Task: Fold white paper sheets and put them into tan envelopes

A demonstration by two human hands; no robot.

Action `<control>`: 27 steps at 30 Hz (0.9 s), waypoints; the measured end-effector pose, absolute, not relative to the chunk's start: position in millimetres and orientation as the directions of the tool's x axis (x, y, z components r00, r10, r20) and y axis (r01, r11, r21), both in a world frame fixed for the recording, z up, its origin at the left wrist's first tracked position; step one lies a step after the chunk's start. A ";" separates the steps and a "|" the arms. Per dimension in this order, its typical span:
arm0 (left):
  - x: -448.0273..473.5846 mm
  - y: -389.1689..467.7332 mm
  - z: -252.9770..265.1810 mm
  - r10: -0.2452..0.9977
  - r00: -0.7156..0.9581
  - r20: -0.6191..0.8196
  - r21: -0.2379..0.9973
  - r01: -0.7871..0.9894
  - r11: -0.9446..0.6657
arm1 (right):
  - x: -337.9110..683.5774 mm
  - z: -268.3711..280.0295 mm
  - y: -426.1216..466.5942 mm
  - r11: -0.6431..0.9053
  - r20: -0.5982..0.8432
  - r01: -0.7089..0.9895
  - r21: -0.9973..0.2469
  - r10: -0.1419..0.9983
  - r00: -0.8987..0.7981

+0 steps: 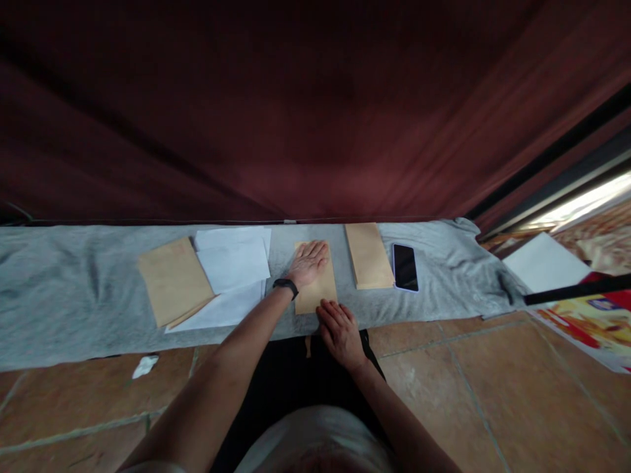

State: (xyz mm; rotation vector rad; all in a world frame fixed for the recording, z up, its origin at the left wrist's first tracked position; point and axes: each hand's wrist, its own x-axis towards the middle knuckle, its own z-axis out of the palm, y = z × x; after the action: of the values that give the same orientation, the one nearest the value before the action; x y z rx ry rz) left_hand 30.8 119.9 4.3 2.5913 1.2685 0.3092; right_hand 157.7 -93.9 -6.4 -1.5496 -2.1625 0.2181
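Observation:
A tan paper envelope [315,295] lies on the grey cloth in front of me. My left hand [309,263], with a dark band at the wrist, rests flat over its upper part, fingers stretched out. At its lower right corner, the fingertips of my right hand [341,332] touch the edge, fingers extended and close together. To the right lies a stack of tan envelopes [369,256]. On the left, more tan envelopes [175,279] partly cover several white paper sheets [234,263].
A grey cloth [444,269] covers the long narrow surface. A phone [405,267] lies beside the right stack. Behind hangs a dark red curtain [296,131]. A crumpled white scrap [144,366] is on the tiled floor [434,394]. A colourful printed box [591,322] stands at far right.

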 end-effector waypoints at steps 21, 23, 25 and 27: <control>24.8 90.4 -3.1 0.680 0.724 0.112 0.266 0.638 -0.723 | 157.1 -5.0 -94.1 0.349 0.297 0.814 -0.464 0.927 -0.227; 22.8 85.5 -3.3 0.660 0.744 0.104 0.236 0.627 -0.743 | 157.5 -6.7 -93.7 0.363 0.319 0.803 -0.472 0.920 -0.228; 21.1 80.9 -4.3 0.644 0.759 0.100 0.213 0.616 -0.759 | 157.7 -8.1 -93.4 0.372 0.335 0.797 -0.476 0.914 -0.226; 19.7 76.3 -5.4 0.633 0.768 0.098 0.197 0.609 -0.769 | 157.8 -8.3 -93.2 0.375 0.342 0.794 -0.478 0.912 -0.225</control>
State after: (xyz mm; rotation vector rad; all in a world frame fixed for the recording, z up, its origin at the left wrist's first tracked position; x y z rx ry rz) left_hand 19.7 76.3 -5.4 2.8080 0.9926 0.2383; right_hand 157.8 -93.2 -8.3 -1.4650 -2.0686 0.2702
